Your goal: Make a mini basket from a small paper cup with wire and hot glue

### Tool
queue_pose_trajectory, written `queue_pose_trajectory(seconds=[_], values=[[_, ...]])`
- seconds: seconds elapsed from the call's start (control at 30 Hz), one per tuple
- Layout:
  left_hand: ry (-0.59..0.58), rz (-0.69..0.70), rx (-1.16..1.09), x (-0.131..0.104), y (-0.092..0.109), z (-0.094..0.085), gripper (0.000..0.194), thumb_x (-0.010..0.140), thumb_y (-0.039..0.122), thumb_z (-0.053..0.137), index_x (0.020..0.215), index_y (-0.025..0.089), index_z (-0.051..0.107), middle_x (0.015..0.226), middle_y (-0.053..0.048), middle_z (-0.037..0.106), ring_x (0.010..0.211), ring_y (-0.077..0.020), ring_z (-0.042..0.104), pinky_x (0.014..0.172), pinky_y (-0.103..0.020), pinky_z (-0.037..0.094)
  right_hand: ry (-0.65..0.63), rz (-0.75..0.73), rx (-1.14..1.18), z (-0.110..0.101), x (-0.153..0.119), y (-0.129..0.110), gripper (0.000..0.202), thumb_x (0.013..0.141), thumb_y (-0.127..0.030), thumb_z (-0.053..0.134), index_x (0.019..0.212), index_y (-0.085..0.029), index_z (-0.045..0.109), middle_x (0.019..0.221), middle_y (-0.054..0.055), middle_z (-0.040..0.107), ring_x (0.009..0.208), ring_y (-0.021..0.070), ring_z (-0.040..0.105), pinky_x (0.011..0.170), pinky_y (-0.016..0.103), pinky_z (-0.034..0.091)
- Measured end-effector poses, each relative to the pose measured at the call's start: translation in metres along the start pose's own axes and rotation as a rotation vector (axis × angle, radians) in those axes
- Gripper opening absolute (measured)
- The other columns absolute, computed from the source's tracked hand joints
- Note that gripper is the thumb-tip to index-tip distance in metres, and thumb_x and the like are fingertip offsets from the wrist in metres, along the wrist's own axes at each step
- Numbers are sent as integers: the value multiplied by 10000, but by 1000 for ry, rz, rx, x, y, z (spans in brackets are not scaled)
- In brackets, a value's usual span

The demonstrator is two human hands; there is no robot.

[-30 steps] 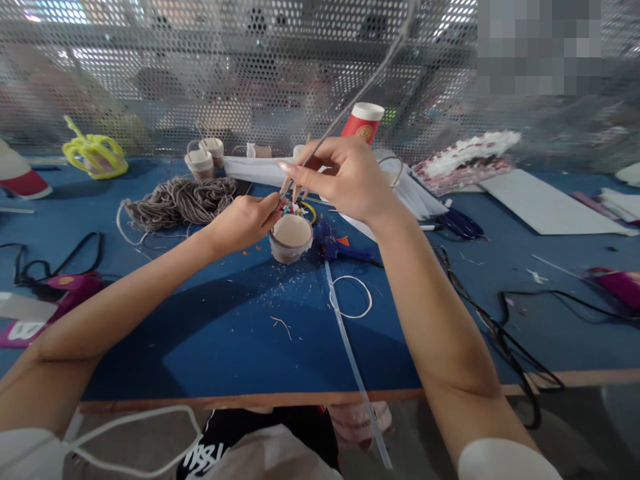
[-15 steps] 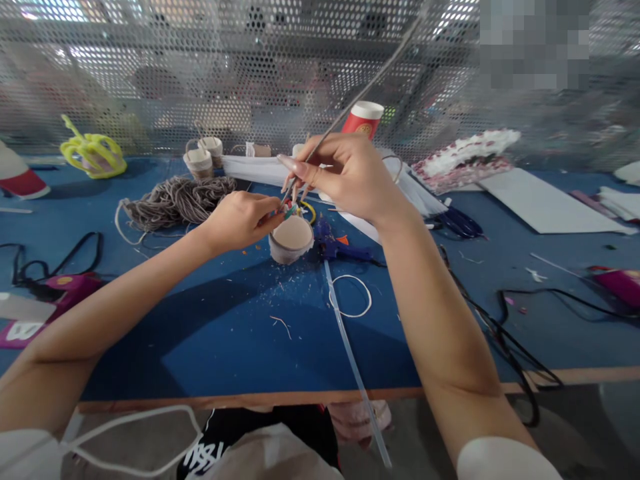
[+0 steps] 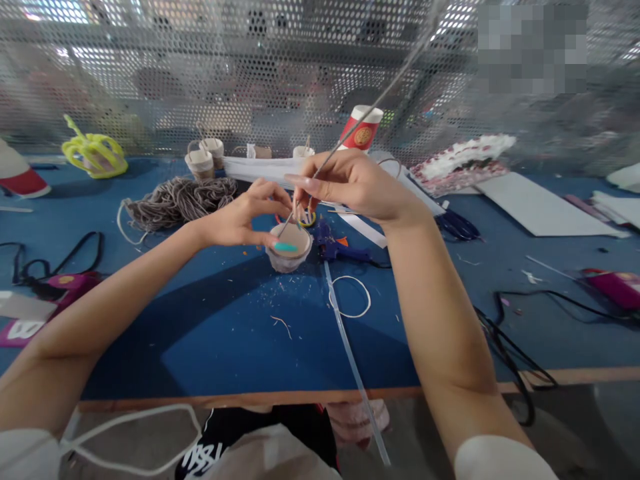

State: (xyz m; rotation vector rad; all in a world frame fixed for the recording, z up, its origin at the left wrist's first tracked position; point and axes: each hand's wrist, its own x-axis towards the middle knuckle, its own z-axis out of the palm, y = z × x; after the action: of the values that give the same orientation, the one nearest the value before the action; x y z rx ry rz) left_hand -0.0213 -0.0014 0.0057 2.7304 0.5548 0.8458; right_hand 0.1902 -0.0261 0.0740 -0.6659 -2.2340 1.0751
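Observation:
A small beige cup [image 3: 286,261] with a pale wrap round its outside sits on the blue table, its open top facing up. My left hand [image 3: 247,217] is at this cup from the left. Its thumb, with a teal nail, lies across the rim, and its fingers curl at the far side, partly hidden. My right hand [image 3: 363,187] pinches a grey cord [image 3: 373,110] between thumb and fingers just above the cup. From the cup's opening, the cord slants through this grip towards the upper right.
Behind my left hand lies a grey yarn bundle [image 3: 183,203]. A blue glue gun [image 3: 345,250] with a long clear glue stick [image 3: 353,360] is right of the cup. Further back stand small cups [image 3: 200,163] and a red paper cup [image 3: 361,133], before a perforated metal screen [image 3: 150,87].
My left hand's thumb and fingers have spread from a close pinch to span the cup. The right hand has lowered slightly with the cord. The cup has shifted slightly nearer and left.

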Motion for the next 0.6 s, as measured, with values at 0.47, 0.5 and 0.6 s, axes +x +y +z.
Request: queue_pose_trajectory(seconds=[0.47,0.5,0.6], values=[[27,-151,-217,-3,-5,48,661,592,351,792,1159,170,504,1193,-132,559,1111,-261,542,923,-441,479,12,28,-97,-7,-3,3,233,785,-408,643,712,-191,597,665,-12,632,585,85,549,538,221,446],[29,-157,-208,-3,-5,49,665,593,362,791,1158,170,499,1189,-132,554,1108,-265,538,917,-442,482,-8,45,-113,-7,-3,4,223,782,-397,647,712,-190,602,661,-14,632,587,87,549,536,221,443],[13,-146,-169,-3,-5,49,764,577,410,796,1219,179,450,1215,-138,524,1153,-287,496,953,-458,461,-52,97,-153,-7,-2,7,208,793,-377,637,715,-185,621,647,-14,630,578,88,543,520,223,429]])
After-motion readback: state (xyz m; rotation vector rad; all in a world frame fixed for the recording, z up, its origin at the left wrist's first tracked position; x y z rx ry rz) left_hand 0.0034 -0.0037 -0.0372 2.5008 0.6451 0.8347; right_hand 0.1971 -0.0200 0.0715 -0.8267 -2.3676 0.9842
